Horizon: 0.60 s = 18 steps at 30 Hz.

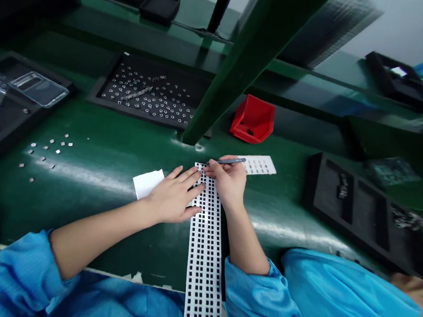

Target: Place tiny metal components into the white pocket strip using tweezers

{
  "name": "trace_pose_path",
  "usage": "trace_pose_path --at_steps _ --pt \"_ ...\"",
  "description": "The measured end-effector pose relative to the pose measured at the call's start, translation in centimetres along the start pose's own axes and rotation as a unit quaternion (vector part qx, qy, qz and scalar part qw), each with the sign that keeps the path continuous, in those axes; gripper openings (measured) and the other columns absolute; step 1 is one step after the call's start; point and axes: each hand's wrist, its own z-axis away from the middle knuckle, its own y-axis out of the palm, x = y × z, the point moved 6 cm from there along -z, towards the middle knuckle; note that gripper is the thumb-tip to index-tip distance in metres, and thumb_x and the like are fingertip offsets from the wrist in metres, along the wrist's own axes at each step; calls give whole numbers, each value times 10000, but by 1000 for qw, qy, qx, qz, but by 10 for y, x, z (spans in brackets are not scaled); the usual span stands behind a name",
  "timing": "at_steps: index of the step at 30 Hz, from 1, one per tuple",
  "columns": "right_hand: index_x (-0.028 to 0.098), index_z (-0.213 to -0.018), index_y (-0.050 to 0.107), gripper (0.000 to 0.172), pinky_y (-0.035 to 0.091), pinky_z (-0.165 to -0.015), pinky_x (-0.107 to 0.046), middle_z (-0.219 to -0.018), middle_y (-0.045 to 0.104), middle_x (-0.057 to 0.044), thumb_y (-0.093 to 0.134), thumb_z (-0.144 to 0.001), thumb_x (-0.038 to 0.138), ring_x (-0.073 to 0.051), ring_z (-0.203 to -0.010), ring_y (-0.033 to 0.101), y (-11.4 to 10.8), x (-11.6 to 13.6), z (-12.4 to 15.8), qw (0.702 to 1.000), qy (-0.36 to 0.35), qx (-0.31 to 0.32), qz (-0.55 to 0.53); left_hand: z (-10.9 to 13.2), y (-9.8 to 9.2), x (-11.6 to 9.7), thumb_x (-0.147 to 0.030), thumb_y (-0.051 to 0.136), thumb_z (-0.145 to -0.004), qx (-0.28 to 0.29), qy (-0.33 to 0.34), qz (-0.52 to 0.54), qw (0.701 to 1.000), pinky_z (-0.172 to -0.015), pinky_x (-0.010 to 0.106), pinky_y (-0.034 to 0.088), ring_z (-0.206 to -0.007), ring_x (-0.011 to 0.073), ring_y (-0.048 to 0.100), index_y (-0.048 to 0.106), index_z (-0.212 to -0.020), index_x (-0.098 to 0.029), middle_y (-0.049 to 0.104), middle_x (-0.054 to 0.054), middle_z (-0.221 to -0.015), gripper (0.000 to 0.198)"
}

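A long white strip with rows of black squares [205, 257] lies on the green table, its near end reaching the front edge. My left hand [176, 195] rests with spread fingers on the strip's upper left part. My right hand [230, 178] holds grey tweezers [236, 160], their tip pointing left over the far end of the strip. Just behind my right hand is a white card with small dark marks [266, 165]. A blank white paper [146, 183] lies left of my left hand, partly beside the wrist.
A green post [239, 66] stands beyond my hands, near a red bin [262, 121]. Black trays with small metal parts [101, 99] lie behind and at both sides. Small metal pieces [58, 151] are scattered left. Another person's blue sleeve [348, 291] is at right.
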Motion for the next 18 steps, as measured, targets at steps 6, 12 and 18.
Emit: trace_pose_path --at_steps 6,12,18 --pt "231 -1007 527 462 613 -575 -192 -653 751 39 877 -717 315 -151 -599 773 3 -3 -4 999 18 11 -35 -3 -2 3 -560 532 -1057 5 -1 -2 1000 -1331 596 289 -1636 370 339 557 -1566 -146 443 198 -1709 656" --pt "248 -959 503 456 622 -557 -230 -612 704 62 871 -731 392 -173 -574 763 14 3 -3 998 25 15 -54 2 -3 9 -524 524 -1053 -55 18 -38 998 -1278 614 350 -1567 396 450 621 -1521 -150 490 207 -1676 607" --pt "252 -993 497 527 629 -553 -234 -609 697 61 897 -741 484 -194 -601 780 16 10 -19 996 2 33 -84 -8 19 25 -537 449 -1051 -152 81 -49 984 -1214 681 384 -1520 460 490 638 -1496 -102 501 262 -1647 650"
